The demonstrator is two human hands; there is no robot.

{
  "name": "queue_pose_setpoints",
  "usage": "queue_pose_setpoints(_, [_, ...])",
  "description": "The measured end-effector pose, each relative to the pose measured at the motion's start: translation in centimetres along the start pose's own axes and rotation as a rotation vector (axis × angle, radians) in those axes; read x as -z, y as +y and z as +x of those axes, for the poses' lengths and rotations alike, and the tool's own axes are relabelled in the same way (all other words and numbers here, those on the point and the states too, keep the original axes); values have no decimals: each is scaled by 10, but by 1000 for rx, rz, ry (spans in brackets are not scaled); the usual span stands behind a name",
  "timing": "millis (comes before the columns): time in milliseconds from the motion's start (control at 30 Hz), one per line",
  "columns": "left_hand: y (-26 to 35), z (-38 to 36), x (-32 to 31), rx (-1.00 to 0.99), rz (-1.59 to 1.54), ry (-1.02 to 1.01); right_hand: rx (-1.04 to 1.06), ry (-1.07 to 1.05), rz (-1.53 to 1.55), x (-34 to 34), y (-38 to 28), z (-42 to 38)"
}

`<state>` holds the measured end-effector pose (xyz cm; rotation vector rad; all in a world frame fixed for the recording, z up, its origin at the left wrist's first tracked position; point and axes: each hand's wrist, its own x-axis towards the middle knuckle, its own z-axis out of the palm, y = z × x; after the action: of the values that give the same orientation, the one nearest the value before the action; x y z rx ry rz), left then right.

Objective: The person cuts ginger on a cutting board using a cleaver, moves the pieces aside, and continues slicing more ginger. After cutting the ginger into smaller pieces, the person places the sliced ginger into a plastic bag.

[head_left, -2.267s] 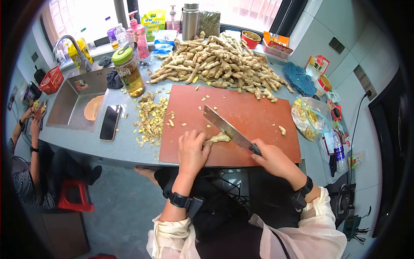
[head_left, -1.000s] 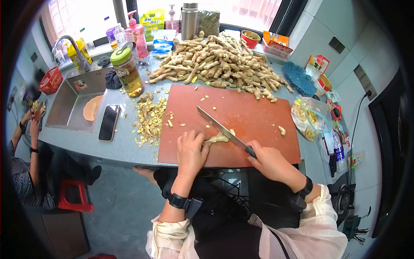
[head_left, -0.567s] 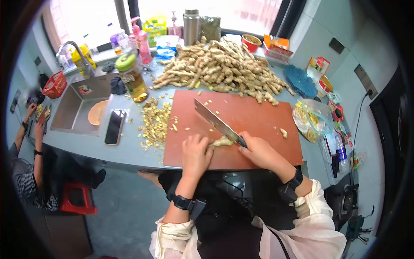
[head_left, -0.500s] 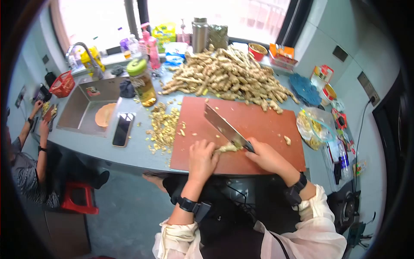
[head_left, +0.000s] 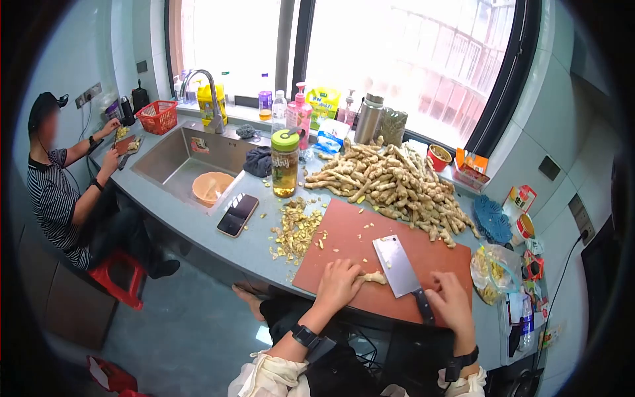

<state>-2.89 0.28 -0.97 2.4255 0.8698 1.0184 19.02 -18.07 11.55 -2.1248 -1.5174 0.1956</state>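
A piece of ginger (head_left: 375, 278) lies on the reddish-brown cutting board (head_left: 344, 221), its left end under the fingers of my left hand (head_left: 340, 284), which are closed on it. To the right of the ginger, a cleaver (head_left: 395, 264) rests flat on the board with its black handle toward me. Just right of that handle is my right hand (head_left: 453, 299), holding nothing, its fingers loosely curved and apart. Behind the board rises a big heap of unpeeled ginger (head_left: 397, 185). Ginger scraps and slices (head_left: 299, 228) are scattered along the board's left side.
A phone (head_left: 238, 215) and a green-lidded jar (head_left: 285, 165) stand left of the scraps, near the sink (head_left: 159, 169). At right are a plastic bag of ginger pieces (head_left: 493, 271) and a blue dish (head_left: 491, 218). Another person (head_left: 56, 192) sits at the counter's far left.
My right hand has let go of the cleaver, which now lies flat on the board. My left hand stays at the ginger. The view has turned left and upward.
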Motion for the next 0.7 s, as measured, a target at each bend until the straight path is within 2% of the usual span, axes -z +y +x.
queue_pose_setpoints(133, [0,1,1,6,-13,-24,418,150,995,72,-61,-15])
queue_pose_setpoints(167, [0,0,0,13,-12,-20,473,217,1094,89,-82,-34])
queue_pose_setpoints(200, [1,0,0,-1,-17,-36,1018,178,1302,95,-92,-18])
queue_pose_setpoints(233, [1,0,1,7,-23,-34,1047,78,1218,123,-107,-38])
queue_pose_setpoints(267, [1,1,1,16,-25,-28,1077,48,1572,122,-113,-53])
queue_pose_setpoints(300, [1,0,0,13,-25,-19,1174,43,1613,129,-149,-56])
queue_pose_setpoints(333, [2,1,1,-2,-21,-35,1201,-6,1744,130,-162,-59])
queue_pose_setpoints(367, [3,1,2,18,-8,-51,1200,22,1747,130,-164,-55])
queue_pose_setpoints(500, [4,2,3,11,3,-32,1987,-298,1435,131,-162,-25])
queue_pose_setpoints(533, [4,2,2,7,4,-34,1988,-293,1433,136,-161,-27])
queue_pose_setpoints(600, [3,1,1,-11,-2,-10,1683,-392,1393,146,-160,-34])
queue_pose_setpoints(700, [4,1,1,8,26,-18,1714,-432,1395,145,-158,-32])
